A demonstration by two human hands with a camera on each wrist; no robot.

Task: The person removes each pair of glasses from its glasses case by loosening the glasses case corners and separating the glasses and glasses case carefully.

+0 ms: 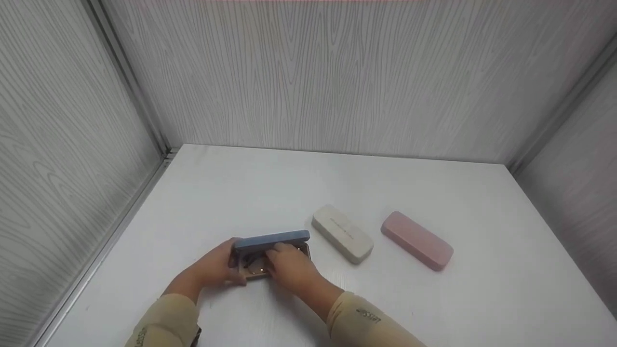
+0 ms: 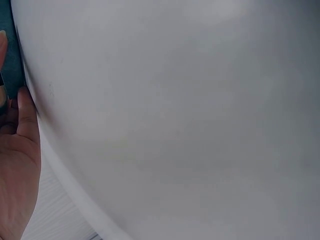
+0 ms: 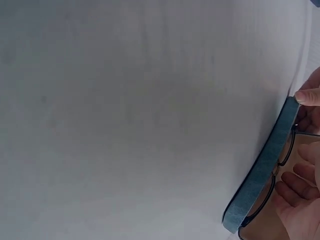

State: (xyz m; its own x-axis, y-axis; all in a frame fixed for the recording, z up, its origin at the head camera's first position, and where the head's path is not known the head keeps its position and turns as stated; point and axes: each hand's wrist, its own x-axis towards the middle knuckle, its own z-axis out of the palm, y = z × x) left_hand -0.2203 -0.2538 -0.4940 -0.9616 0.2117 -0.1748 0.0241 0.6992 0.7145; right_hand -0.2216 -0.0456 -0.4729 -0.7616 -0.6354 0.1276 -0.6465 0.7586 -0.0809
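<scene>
Bracing the open blue case [image 1: 270, 240] on the desk [image 1: 231, 193], your left hand [image 1: 215, 265] grips its left end, likely against sliding; your right hand [image 1: 295, 271] sits inside, fingers [image 3: 298, 186] by the glasses [image 3: 271, 190], can't tell if grasping.

From the lower edge of the head view, the left forearm [image 1: 161, 320] and right forearm [image 1: 368, 320] are angled inward, both covered by beige sleeves [image 1: 173, 306]. The left hand [image 1: 214, 267] is curved in a grip, thumb and fingers parted; the right hand [image 1: 295, 269] is turned back-upward — fingers loosely bent.
</scene>
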